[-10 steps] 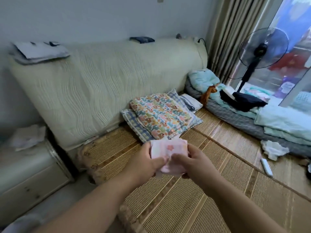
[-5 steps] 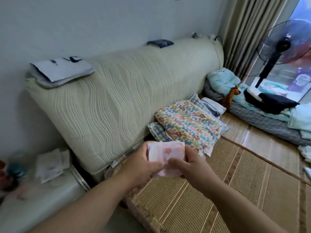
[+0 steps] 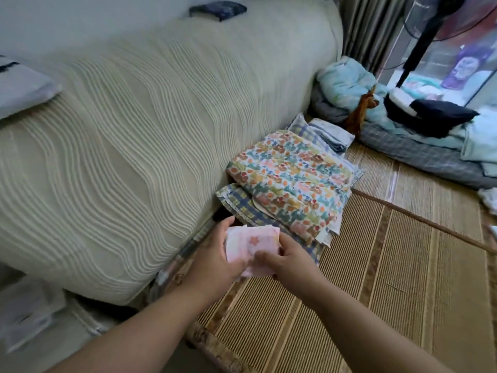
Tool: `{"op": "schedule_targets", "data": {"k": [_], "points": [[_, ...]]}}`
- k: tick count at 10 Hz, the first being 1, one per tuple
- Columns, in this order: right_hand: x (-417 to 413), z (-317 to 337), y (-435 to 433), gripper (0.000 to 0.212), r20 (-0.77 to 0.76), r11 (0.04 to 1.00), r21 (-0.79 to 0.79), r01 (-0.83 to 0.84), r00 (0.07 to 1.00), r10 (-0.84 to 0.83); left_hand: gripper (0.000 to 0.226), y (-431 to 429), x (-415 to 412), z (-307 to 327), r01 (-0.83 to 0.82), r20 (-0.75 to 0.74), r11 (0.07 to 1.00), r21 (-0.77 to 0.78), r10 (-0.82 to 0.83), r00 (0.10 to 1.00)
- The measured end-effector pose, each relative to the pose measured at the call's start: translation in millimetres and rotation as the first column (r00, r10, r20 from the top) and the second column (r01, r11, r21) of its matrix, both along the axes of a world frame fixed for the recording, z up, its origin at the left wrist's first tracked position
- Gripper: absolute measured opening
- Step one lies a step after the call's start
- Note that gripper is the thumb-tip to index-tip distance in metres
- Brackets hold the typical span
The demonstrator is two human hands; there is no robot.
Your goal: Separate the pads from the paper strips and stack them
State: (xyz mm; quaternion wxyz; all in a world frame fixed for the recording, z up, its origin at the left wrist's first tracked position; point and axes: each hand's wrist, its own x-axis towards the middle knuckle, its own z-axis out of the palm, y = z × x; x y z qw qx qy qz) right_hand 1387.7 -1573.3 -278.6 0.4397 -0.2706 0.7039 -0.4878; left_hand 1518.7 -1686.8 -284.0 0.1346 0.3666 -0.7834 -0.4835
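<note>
A small stack of pink pads with a flower mark on the top one is held between both hands above the edge of the woven mat. My left hand grips the stack's left side, thumb over its top edge. My right hand pinches the lower right corner. The stack's underside and any paper strips are hidden.
A cream ribbed mattress leans against the wall on the left. Folded floral and checked bedding lies just beyond my hands. Crumpled blue quilts, a dark cushion and a standing fan fill the far right corner.
The view has swung left and down. Both hands keep hold of the pink stack and sit lower, closer to the folded bedding and the mat's edge.
</note>
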Motion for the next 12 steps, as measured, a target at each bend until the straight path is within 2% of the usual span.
{"op": "schedule_targets", "data": {"k": [1,3,4,5,7,8,9,10,12], "points": [[-13.2,-36.7,-24.9,0.020,0.051,0.997,0.071,0.015,0.999,-0.019,0.070,-21.8,-16.1,-38.0,0.021,0.069,0.997,-0.080,-0.016,0.998],[-25.0,-138.1,-62.5,0.031,0.198,0.991,0.129,0.047,0.977,-0.072,0.054,-62.2,-34.2,-139.5,0.097,0.203,0.994,-0.040,-0.087,0.975],[-24.8,-199.4,-74.7,0.063,0.293,0.984,0.161,0.074,0.949,-0.119,0.052,-76.7,-39.0,-200.5,0.123,0.233,0.992,0.032,-0.127,0.964],[-17.6,-258.5,-86.4,0.076,0.264,0.978,0.198,0.065,0.957,-0.117,0.054,-89.6,-38.7,-260.3,0.155,0.289,0.985,0.078,-0.171,0.942],[-2.2,-337.2,-101.3,0.062,0.024,0.969,0.249,0.011,1.000,-0.018,0.065,-118.0,-43.6,-337.8,0.244,0.377,0.962,0.121,-0.272,0.885],[4.7,-357.5,-103.2,0.055,-0.162,0.943,0.331,0.019,0.986,0.037,0.068,-123.9,-40.8,-357.7,0.273,0.420,0.955,0.117,-0.297,0.858],[5.7,-364.8,-103.3,0.054,-0.252,0.926,0.376,0.042,0.966,0.058,0.068,-124.4,-38.2,-364.9,0.280,0.445,0.957,0.073,-0.283,0.850],[3.0,-363.6,-104.6,0.056,-0.272,0.924,0.380,0.042,0.960,0.068,0.067,-121.6,-39.2,-364.5,0.341,0.470,0.940,0.001,-0.301,0.830],[-5.5,-334.2,-107.1,0.066,-0.322,0.910,0.403,0.101,0.946,0.037,0.071,-123.9,-42.1,-334.1,0.410,0.519,0.911,0.040,-0.370,0.770]]}}
